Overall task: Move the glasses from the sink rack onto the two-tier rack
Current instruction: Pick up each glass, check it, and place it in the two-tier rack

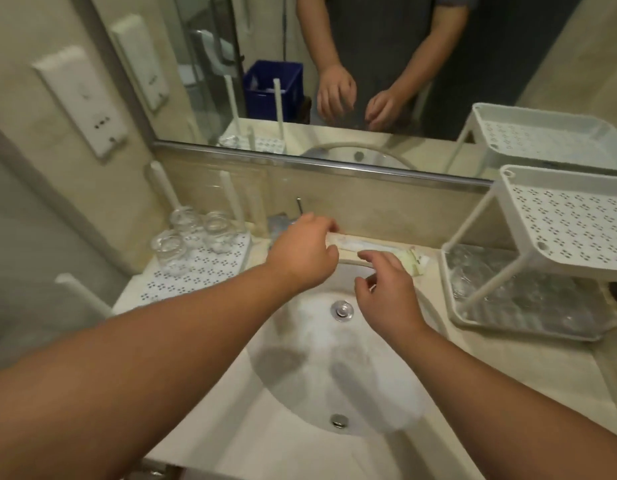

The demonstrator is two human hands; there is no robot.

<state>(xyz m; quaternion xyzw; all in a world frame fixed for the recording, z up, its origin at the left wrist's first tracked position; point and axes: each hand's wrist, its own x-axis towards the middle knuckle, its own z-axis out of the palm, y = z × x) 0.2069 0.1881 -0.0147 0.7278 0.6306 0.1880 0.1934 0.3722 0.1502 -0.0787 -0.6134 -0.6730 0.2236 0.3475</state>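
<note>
Glasses on sink rack, hands empty

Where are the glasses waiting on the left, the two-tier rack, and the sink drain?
glasses (215,230): head view, on the side of the rightmost clear glass on the left rack.
two-tier rack (570,223): head view, on the perforated top shelf.
sink drain (342,309): head view, on the metal plug in the basin.

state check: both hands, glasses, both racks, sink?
left hand: empty, fingers loosely curled
right hand: empty, fingers loosely curled
glasses: upright on sink rack
sink rack: holds three glasses
two-tier rack: top tier bare
sink: no standing water
</note>
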